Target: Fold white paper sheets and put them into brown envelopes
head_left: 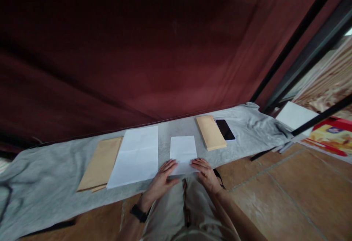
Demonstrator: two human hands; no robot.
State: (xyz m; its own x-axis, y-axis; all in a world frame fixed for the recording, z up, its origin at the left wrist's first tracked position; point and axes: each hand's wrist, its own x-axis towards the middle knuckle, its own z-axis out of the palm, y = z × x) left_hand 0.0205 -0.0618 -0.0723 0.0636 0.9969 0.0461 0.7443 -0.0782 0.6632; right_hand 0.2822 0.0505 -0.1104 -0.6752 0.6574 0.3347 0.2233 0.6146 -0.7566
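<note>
A small white sheet of paper [183, 148], apparently folded, lies on the grey cloth right in front of me. My left hand [162, 178] rests its outstretched fingers on the sheet's near left edge, thumb apart. On the near right edge lie the extended fingers of my right hand [206, 175]. Neither hand is closed around anything. To the left is a larger white paper [137, 156] with a faint crease across it, beside brown envelopes [100, 162]. A stack of narrower brown envelopes [211, 132] sits to the right of the small sheet.
A dark-screened phone [225, 129] lies beside the right-hand envelopes. The long surface is covered by a grey cloth [52, 175] and backs onto a dark red fabric wall [165, 50]. Black metal bars [297, 39], a white box [297, 115] and a red-yellow package [332, 136] are at right.
</note>
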